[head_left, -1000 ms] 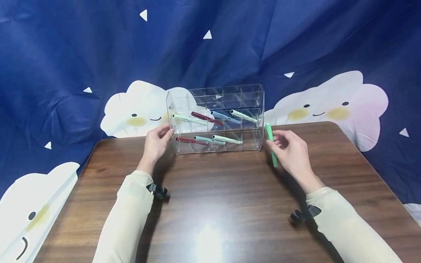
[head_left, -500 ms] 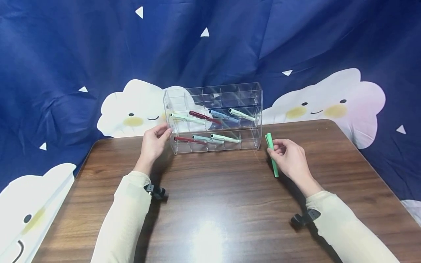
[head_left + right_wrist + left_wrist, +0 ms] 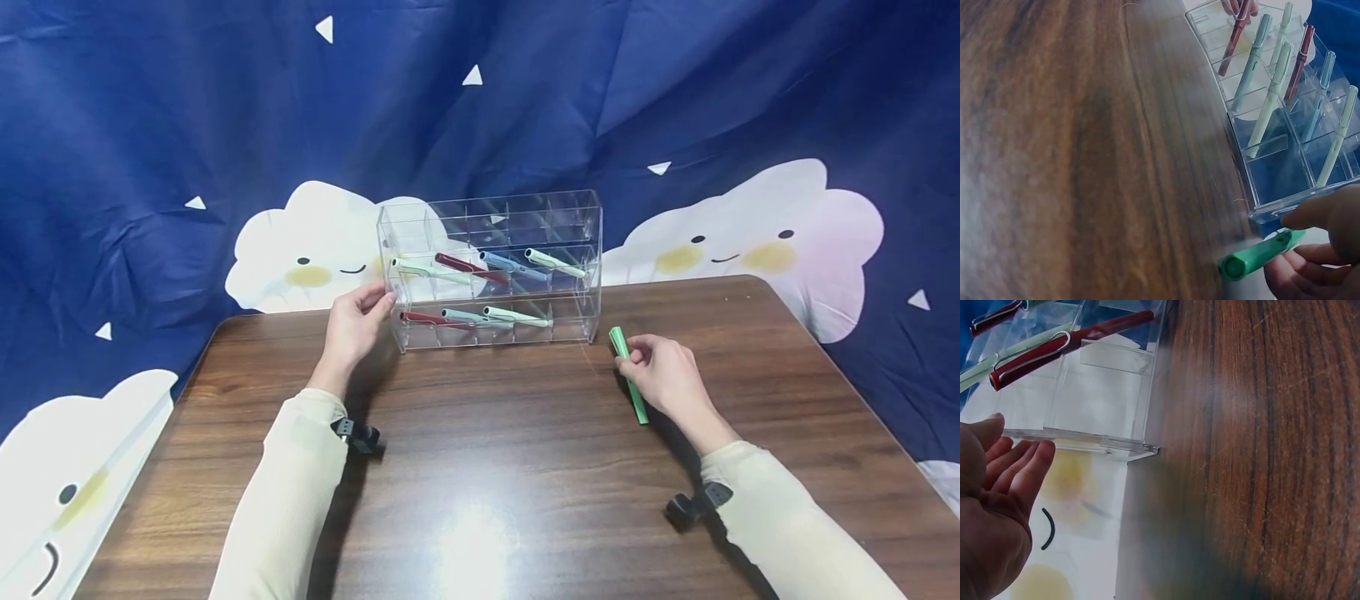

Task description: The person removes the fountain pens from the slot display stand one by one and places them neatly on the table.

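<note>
A clear acrylic display rack (image 3: 487, 337) stands at the table's back, with several capped pens lying slanted in its middle and lower tiers. At its left end, my left hand (image 3: 354, 327) holds the side panel's edge, thumb in front and fingers behind. My right hand (image 3: 667, 371) pinches a bright green pen (image 3: 628, 373) between thumb and fingers, right of and in front of the rack. The pen slants with its clip end away from me; whether its near end touches the table cannot be told. In the left wrist view, a dark red pen (image 3: 1072, 347) lies near the left hand.
The brown wooden table (image 3: 480, 450) reflects a bright glare near its front. Behind it hangs a blue curtain (image 3: 525, 108) printed with clouds. In the rack, a light green pen (image 3: 555, 262) lies at the right of the middle tier, next to a blue pen (image 3: 513, 265).
My right hand has moved toward me and slightly right with the green pen, lowering it and tilting it more. My left hand stays at the rack's left end.
</note>
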Motion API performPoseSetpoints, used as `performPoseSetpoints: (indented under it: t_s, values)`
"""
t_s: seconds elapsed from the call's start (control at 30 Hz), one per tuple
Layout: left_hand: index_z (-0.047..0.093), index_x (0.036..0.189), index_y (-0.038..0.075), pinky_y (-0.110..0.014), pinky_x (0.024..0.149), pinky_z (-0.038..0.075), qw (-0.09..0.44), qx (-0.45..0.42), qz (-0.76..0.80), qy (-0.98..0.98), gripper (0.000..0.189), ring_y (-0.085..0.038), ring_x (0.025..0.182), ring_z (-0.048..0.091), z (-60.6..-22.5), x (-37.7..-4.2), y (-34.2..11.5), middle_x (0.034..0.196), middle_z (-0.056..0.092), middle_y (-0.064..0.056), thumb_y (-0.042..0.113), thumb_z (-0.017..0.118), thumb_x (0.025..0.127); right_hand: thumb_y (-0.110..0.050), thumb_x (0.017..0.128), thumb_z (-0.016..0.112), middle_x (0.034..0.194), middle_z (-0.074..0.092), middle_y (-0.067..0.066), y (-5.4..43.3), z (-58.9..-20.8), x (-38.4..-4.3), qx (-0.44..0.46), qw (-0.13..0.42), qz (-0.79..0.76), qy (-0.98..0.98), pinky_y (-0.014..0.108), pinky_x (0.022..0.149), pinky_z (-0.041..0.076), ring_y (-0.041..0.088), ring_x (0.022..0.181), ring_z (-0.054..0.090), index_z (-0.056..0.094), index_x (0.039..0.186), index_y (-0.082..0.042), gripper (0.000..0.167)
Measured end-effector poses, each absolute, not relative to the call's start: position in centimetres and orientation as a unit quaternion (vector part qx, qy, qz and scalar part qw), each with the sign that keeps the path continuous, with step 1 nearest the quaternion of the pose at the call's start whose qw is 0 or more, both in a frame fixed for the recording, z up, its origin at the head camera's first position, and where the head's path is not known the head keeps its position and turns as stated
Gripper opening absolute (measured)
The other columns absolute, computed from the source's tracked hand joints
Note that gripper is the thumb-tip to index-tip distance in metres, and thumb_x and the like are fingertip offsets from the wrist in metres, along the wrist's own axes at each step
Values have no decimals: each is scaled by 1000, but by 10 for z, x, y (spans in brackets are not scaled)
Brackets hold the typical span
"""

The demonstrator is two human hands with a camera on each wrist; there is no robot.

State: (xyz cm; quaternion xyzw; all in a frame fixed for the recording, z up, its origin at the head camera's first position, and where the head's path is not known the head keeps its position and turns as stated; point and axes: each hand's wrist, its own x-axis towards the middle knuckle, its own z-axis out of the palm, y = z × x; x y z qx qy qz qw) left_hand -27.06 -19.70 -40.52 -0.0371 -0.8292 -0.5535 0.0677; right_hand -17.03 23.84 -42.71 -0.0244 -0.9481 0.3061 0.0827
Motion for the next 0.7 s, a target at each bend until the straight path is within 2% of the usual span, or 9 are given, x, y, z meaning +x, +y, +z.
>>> performPoseSetpoints:
  t_s: [0.33,0.7]
  values:
    - [65,140,-9,-6,86,60,70,-37,-553,-829,38,-45,122,73,-407,-272,-198,134,71,-31,12,66,108,-18,96,78,93,77,14,240,-431,-173,-47,49,295,-953,31,74,51,28,87,68,75,119,9,36]
    - [65,141,-8,-6,85,60,74,-44,-543,-836,39,-43,122,74,-407,-272,-197,134,71,-30,13,65,109,-20,100,76,93,78,15,241,-438,-175,-37,44,282,-958,35,70,52,29,83,67,76,117,9,34]
